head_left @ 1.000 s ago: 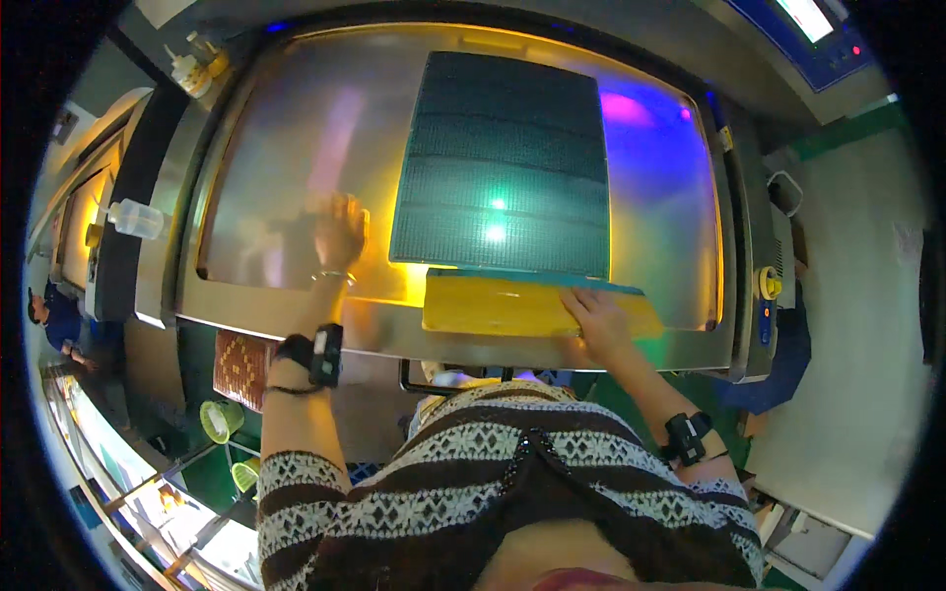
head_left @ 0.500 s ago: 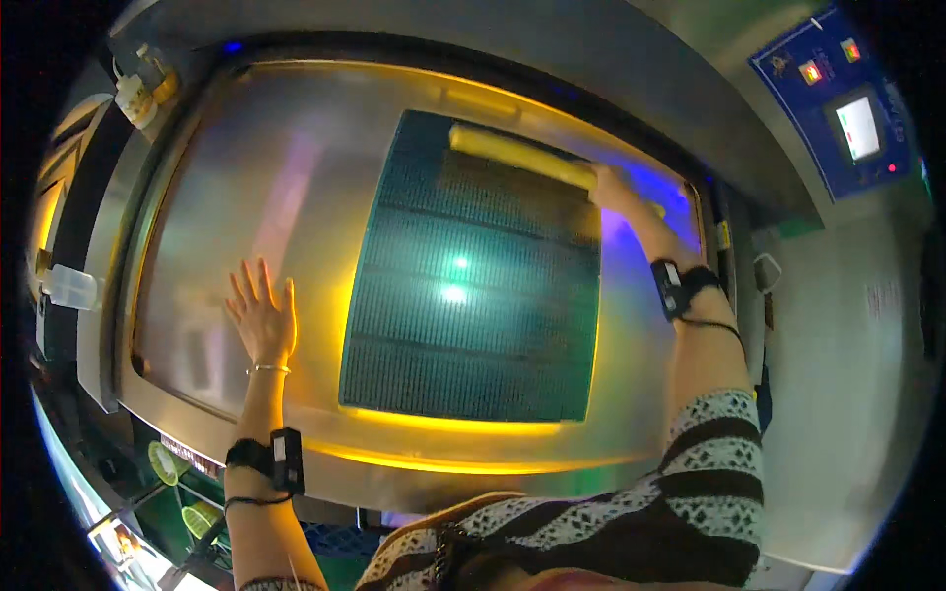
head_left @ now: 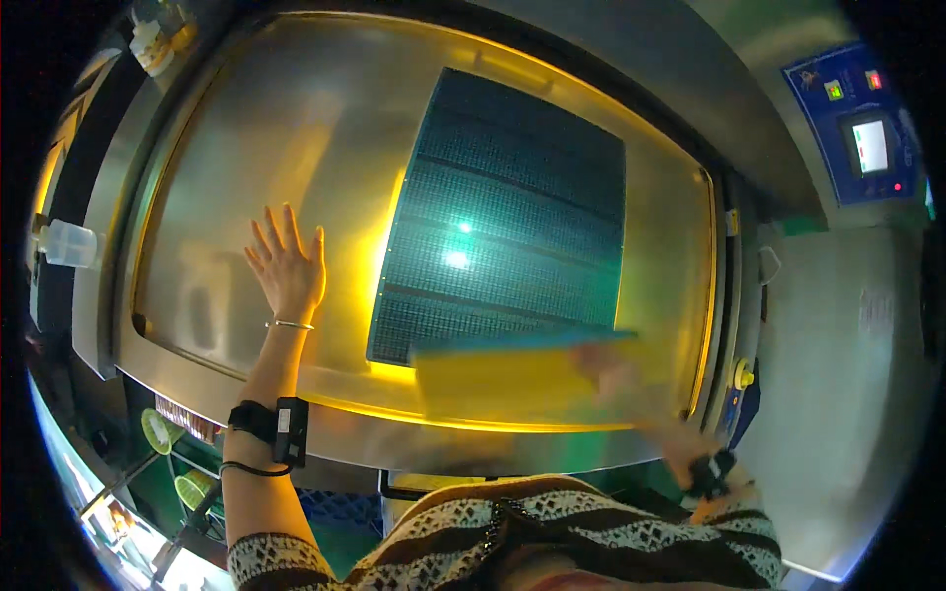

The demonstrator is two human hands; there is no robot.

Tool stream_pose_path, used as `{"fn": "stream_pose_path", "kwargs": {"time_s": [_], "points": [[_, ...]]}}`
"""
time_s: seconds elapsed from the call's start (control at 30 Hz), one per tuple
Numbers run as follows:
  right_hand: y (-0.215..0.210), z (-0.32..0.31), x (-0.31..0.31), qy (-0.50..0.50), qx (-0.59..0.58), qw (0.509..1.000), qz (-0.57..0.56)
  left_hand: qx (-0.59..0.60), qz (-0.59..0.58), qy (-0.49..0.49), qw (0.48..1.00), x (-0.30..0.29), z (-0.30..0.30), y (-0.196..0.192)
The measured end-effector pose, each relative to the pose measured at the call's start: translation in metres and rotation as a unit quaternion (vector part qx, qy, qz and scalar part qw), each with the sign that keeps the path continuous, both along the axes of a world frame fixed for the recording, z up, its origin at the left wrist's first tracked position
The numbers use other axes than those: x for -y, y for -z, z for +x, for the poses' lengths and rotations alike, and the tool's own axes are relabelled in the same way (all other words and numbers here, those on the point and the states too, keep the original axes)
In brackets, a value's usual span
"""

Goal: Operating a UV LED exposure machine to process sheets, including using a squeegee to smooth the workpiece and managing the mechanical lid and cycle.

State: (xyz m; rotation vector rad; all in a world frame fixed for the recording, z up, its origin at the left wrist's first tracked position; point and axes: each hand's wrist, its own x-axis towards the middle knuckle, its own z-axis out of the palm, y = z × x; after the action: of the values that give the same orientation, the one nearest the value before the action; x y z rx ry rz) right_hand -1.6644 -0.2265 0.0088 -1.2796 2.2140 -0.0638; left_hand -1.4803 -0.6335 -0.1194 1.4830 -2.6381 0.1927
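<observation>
A dark panel with a fine grid pattern [head_left: 512, 187] lies on the shiny, yellow-lit bed [head_left: 207, 286] of the machine before me. My left hand [head_left: 289, 268] is left of the panel, fingers spread over the bed, holding nothing. At the panel's near edge my right hand [head_left: 606, 369] grips a wide yellow squeegee [head_left: 493, 379] with a bluish far edge. Both the hand and the squeegee are smeared by motion. Its yellow face covers the panel's near right corner; whether it touches the panel I cannot tell.
A raised metal rim [head_left: 187, 364] surrounds the bed. At the right stands a blue control panel [head_left: 857, 123] with lit buttons and a small screen. A translucent bottle [head_left: 69, 246] and a white bottle [head_left: 150, 47] are at the left. Green round baskets [head_left: 192, 490] hang at lower left.
My right hand has drawn the squeegee from the panel's far edge to its near edge, and its broad face now shows. My left hand stays spread on the bed. The view has shifted slightly.
</observation>
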Motion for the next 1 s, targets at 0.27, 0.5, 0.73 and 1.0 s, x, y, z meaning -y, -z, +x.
{"fn": "stream_pose_path", "kwargs": {"time_s": [0.27,0.5,0.73,1.0], "points": [[0.039,-0.093,0.124,-0.027,-0.104,0.994,-0.012,-0.018,0.007,0.010,1.000,-0.003,0.001,0.004],[0.054,-0.285,0.282,0.036,-0.231,0.965,-0.117,-0.020,0.015,0.015,1.000,-0.004,0.001,-0.011],[0.032,-0.193,0.231,-0.018,-0.124,0.992,-0.014,-0.012,0.015,0.017,1.000,-0.005,0.004,0.003],[0.040,-0.031,0.078,-0.113,0.098,0.987,0.050,-0.165,0.493,0.147,0.842,-0.035,-0.014,-0.084]]}}
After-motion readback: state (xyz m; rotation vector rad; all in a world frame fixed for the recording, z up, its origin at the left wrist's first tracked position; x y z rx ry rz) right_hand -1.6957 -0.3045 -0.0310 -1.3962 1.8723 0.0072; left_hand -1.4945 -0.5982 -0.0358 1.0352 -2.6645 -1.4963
